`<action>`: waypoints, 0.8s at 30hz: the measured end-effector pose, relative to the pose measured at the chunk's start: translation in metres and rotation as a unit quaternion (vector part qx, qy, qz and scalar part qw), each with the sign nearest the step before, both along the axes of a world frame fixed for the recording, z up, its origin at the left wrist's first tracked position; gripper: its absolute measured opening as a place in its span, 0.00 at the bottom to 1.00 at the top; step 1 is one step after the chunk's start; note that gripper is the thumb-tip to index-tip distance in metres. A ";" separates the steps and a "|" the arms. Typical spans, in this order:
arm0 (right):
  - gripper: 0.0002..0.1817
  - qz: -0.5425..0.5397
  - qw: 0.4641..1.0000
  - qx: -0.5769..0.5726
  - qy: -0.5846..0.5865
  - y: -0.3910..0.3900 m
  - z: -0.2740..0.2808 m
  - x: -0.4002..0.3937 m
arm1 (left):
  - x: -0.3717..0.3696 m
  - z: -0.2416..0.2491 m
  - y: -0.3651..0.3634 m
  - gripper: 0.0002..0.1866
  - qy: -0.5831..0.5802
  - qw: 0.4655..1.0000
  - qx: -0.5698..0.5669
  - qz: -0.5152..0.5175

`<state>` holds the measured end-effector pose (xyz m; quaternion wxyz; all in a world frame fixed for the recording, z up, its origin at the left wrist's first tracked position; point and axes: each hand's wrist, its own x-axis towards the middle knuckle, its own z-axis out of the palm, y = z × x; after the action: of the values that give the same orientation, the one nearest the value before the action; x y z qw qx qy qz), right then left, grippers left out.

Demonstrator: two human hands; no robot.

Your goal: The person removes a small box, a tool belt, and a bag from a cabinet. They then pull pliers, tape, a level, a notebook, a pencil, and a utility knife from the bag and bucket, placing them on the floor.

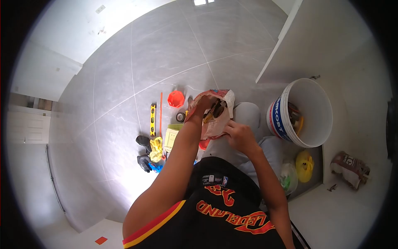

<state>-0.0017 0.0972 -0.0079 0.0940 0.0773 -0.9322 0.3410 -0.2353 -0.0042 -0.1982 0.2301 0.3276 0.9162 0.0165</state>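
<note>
Left hand and right hand on the open paper bag.

Bright daylight, heavy fisheye vignette

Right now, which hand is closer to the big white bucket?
Right. The right hand holds the near edge of the paper bag, just left of the white bucket. The left hand is reaching into the bag's top, farther from it.
</note>
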 end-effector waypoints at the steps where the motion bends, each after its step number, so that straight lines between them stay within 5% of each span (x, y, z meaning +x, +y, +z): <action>1: 0.04 -0.001 1.000 -0.001 0.000 0.000 -0.002 -0.001 | 0.006 0.023 0.004 0.19 0.017 0.999 0.035 -0.035; 4: 0.05 -0.016 1.000 -0.002 -0.005 -0.001 -0.007 -0.002 | 0.015 0.015 0.009 0.15 0.079 0.992 0.088 0.053; 6: 0.06 -0.028 0.999 -0.026 -0.006 0.000 -0.006 0.001 | 0.043 0.052 -0.003 0.13 -0.074 0.962 0.170 0.201; 9: 0.06 -0.026 0.999 -0.045 -0.005 0.005 -0.009 0.001 | 0.104 0.139 -0.032 0.11 -0.338 0.770 0.336 0.424; 11: 0.07 -0.033 0.997 -0.068 -0.026 0.006 -0.001 0.005 | 0.126 0.157 -0.056 0.14 -0.517 0.564 0.449 0.461; 16: 0.13 -0.040 0.975 -0.178 -0.130 0.004 0.020 0.016 | 0.152 0.221 -0.110 0.19 -0.550 0.490 0.521 0.431; 18: 0.17 -0.080 0.902 -0.380 -0.190 -0.005 0.029 0.022 | 0.158 0.225 -0.123 0.21 -0.554 0.446 0.547 0.440; 19: 0.17 -0.077 0.902 -0.380 -0.191 -0.013 0.029 0.023 | 0.163 0.226 -0.128 0.21 -0.552 0.446 0.549 0.442; 21: 0.23 -0.073 0.759 -0.637 -0.108 -0.034 0.031 0.021 | 0.170 0.231 -0.131 0.21 -0.588 0.425 0.549 0.414; 22: 0.23 -0.075 0.760 -0.636 -0.108 -0.044 0.036 0.021 | 0.171 0.229 -0.131 0.21 -0.590 0.424 0.549 0.413; 24: 0.19 -0.045 0.634 -0.764 -0.111 -0.059 0.048 0.023 | 0.175 0.226 -0.128 0.23 -0.567 0.505 0.556 0.339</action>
<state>0.0215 0.0382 0.0405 0.0306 -0.1025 -0.3447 0.9326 -0.0598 -0.1321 0.0277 0.4475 -0.0268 0.4341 0.7814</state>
